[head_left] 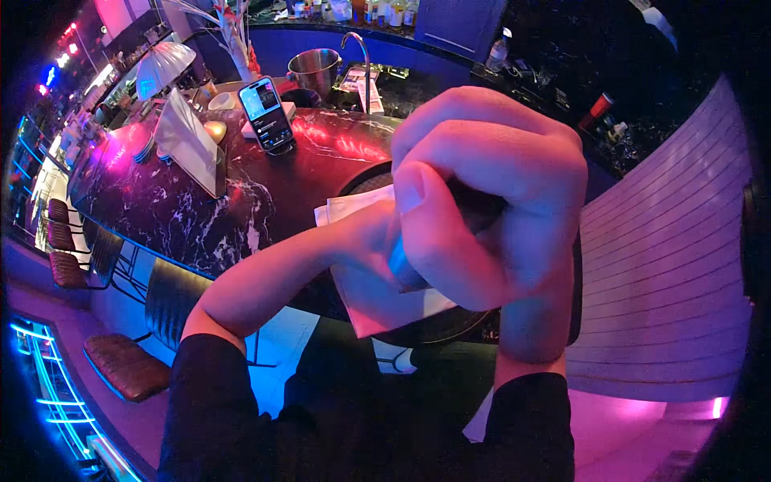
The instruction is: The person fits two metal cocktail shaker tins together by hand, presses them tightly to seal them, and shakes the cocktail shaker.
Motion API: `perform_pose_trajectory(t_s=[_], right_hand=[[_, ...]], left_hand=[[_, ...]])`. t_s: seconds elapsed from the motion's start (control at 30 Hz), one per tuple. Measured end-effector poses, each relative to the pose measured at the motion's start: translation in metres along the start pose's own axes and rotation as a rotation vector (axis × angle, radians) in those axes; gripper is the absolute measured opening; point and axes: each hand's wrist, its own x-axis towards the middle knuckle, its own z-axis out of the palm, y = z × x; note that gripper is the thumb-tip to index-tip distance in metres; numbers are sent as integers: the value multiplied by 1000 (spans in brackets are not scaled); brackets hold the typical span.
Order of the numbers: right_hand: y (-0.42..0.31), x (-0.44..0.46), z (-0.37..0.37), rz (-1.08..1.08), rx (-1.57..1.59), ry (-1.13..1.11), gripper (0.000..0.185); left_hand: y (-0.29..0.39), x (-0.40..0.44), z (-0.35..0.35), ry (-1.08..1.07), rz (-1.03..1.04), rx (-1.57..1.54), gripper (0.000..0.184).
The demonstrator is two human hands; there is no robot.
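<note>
Close to the camera, my right hand (498,193) is closed, its fingers curled with the thumb pressed against them. Whatever lies inside the curl is too dark to make out. My left hand (373,233) sits just behind and left of it, with its fingers hidden by the right hand. A small bluish patch shows between the two hands; I cannot tell what it is. Below them a pale cloth (365,309) lies over a round dark tray (458,331), draping past its left side.
On the dark marble counter (217,221) a lit phone (265,116) leans upright, beside a white folded card stand (181,140). Farther back are a metal bucket (316,68) and a curved tap (367,64). A brown stool (128,365) stands at lower left.
</note>
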Motion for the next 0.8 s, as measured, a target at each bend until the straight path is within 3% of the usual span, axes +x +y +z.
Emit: perform_pose_trajectory(t_s=[0.8], right_hand=[[0, 0, 0, -11, -4, -34, 10]], left_hand=[[-21, -12, -5, -17, 25, 116, 85]])
